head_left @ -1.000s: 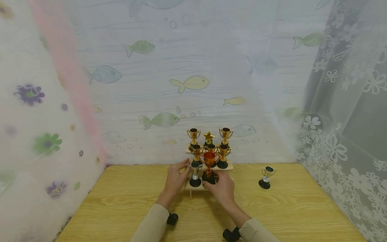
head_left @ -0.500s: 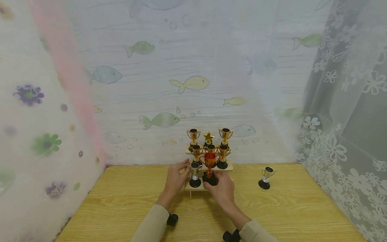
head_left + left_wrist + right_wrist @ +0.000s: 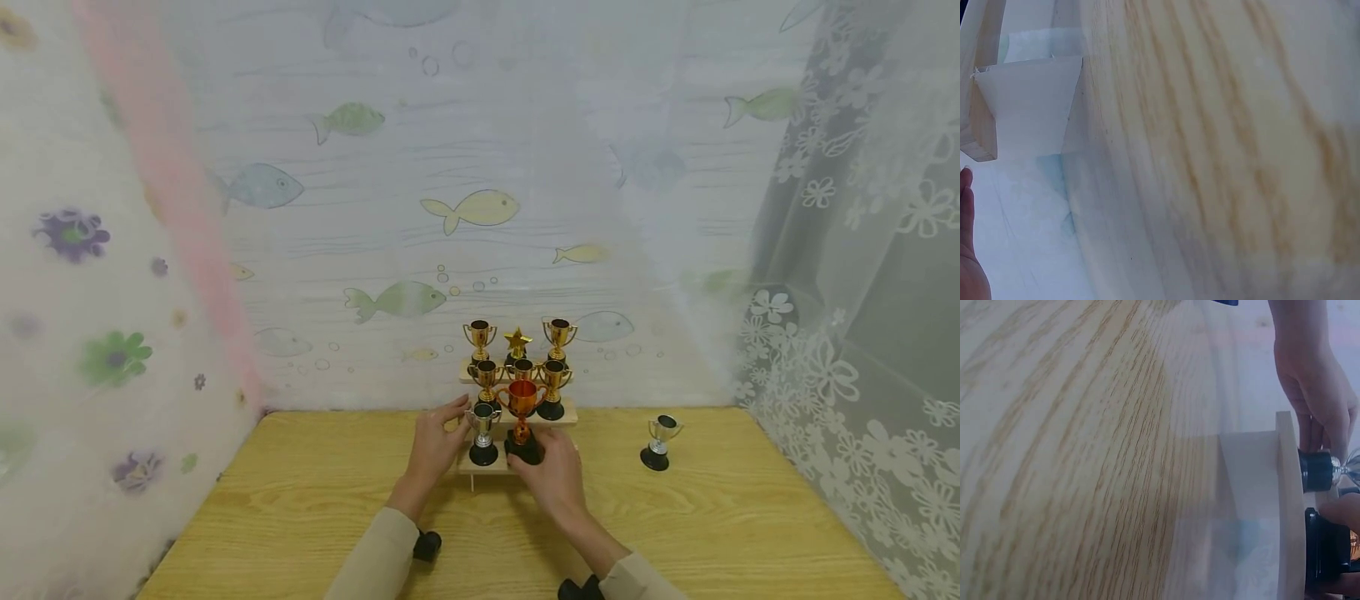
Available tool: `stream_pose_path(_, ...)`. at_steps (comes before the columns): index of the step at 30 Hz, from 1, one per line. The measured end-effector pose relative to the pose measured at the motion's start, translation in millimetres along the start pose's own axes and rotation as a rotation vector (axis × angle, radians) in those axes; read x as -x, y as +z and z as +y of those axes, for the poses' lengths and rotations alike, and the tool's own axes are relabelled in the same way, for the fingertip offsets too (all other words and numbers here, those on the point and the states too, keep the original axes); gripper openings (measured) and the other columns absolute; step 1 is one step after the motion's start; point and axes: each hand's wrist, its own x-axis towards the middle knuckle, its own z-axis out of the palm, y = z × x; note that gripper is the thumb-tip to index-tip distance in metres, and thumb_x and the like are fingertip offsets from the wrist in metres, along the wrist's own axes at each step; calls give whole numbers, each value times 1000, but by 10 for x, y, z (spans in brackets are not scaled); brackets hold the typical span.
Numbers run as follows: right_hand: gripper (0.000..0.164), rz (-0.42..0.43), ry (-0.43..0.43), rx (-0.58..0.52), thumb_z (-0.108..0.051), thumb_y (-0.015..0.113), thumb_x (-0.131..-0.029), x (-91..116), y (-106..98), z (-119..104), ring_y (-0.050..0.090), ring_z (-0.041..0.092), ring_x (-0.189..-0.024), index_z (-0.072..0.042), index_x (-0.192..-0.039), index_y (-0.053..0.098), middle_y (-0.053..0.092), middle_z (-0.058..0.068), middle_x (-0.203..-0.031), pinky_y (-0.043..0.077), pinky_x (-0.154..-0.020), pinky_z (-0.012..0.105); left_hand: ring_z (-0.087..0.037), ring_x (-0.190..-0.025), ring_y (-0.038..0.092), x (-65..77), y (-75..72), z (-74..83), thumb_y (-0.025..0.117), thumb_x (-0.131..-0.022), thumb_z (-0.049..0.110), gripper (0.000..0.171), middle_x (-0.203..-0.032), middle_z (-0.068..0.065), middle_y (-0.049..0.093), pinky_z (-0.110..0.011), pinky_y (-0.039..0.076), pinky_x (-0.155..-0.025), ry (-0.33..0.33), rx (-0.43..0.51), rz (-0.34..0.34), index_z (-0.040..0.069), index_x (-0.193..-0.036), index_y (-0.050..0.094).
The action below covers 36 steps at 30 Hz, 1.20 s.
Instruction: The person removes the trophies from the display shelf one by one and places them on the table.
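A tiered wooden display stand (image 3: 567,413) carries small trophy cups. On its lowest shelf, my right hand (image 3: 557,473) grips the black base of a bronze-orange trophy (image 3: 522,400), which tilts slightly. In the right wrist view, the trophy's black base (image 3: 1326,547) is right at the shelf board, with finger and thumb around it. To its left stands a silver trophy (image 3: 483,427) with a round black base. My left hand (image 3: 435,440) rests at the stand's left side, fingers extended beside the silver cup. The left wrist view shows those fingers (image 3: 966,209) below a shelf end.
Gold trophies (image 3: 555,375) fill the middle shelf. Two more gold cups flank a gold star trophy (image 3: 517,342) on the top shelf. Another silver trophy (image 3: 656,442) stands on the wooden table (image 3: 720,517) at right. A fish-patterned curtain hangs behind.
The bronze-orange trophy, in my right hand, has shifted slightly to the right along the lowest shelf and its base has turned a little. My left hand stays in place.
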Motion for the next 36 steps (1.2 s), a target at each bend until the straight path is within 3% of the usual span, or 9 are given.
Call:
stream_pose_path(7, 39, 0, 30, -49, -22, 88, -79, 6, -60, -7, 65, 34, -104, -1, -110, 78, 70, 16, -112, 55, -88, 53, -35, -112, 70, -3, -8, 11, 73, -95, 13, 23, -123, -12, 72, -52, 55, -96, 23, -6, 14, -4, -109, 78)
stream_pose_path(14, 51, -18, 32, -66, -21, 87, -81, 21, -141, 4, 65, 38, -110, 5, -122, 72, 68, 20, -123, 56, -90, 53, -33, -108, 72, -4, -24, 21, 73, -95, 13, 24, -123, -13, 72, -51, 56, -94, 20, -4, 21, -4, -112, 77)
stream_pose_path(22, 48, -41, 47, -34, -23, 86, -81, 43, -228, 72, 67, 35, -101, 7, -116, 73, 68, 21, -118, 57, -85, 50, -34, -111, 70, -7, -19, 32, 73, -94, 13, 24, -123, -12, 72, -51, 55, -96, 21, 3, 17, -4, -111, 77)
stream_pose_path(29, 42, -33, 51, -34, -22, 87, -80, 64, -342, 79, 66, 34, -100, 6, -109, 74, 69, 20, -113, 56, -86, 52, -33, -116, 68, 3, -22, 42, 72, -96, 17, 24, -126, -11, 71, -50, 54, -99, -20, 11, -14, -2, -110, 78)
stream_pose_path(36, 44, -26, 57, -21, -20, 86, -82, 89, -450, 141, 66, 37, -104, 8, -113, 73, 69, 20, -114, 56, -88, 53, -33, -119, 67, -3, -28, 39, 72, -97, 18, 25, -127, -9, 71, -50, 52, -101, -37, 12, -24, -1, -112, 78)
